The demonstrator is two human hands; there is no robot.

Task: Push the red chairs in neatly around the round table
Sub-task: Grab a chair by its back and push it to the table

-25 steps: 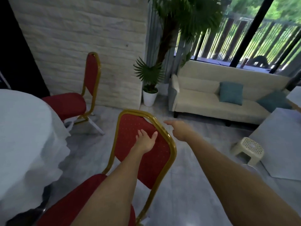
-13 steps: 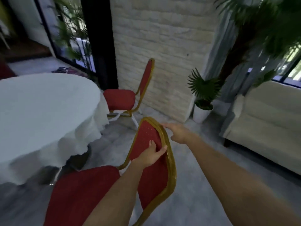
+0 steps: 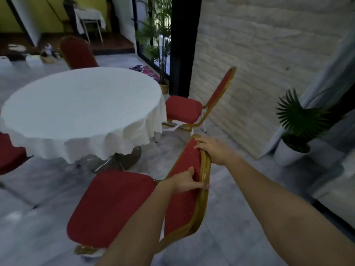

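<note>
- The near red chair (image 3: 115, 206) stands on the floor (image 3: 221, 246), apart from the round table (image 3: 82, 104), with its seat facing the table. It is not pushed in yet.
- The chair has a gold metal frame (image 3: 204, 198), so it is probably stiff and a bit heavy — it will not bend when pushed. The seat and back look soft and padded.
- The best place to hold is the top and side of the back, on the hard gold edge, because a soft pad gives way under a push.
- The left hand (image 3: 185, 182) holds the side of the chair back. Its fingers (image 3: 201, 186) wrap around the gold edge and the thumb presses on the red front.
- The right hand (image 3: 213, 150) rests on the top of the back, palm down. Its fingers curl over the top edge, closed on the frame.
- Both arms reach forward and are nearly straight — the left one lower, the right one higher.
- Another red chair (image 3: 182, 110) sits by the brick wall (image 3: 269, 64), its seat just beside the tablecloth (image 3: 134, 131) and not tucked under it. A third chair (image 3: 76, 52) stands behind the table, and part of one more (image 3: 9, 152) shows at the left edge.
- The legs may scrape or catch on the floor, so a slow, even push with both hands should work best.
</note>
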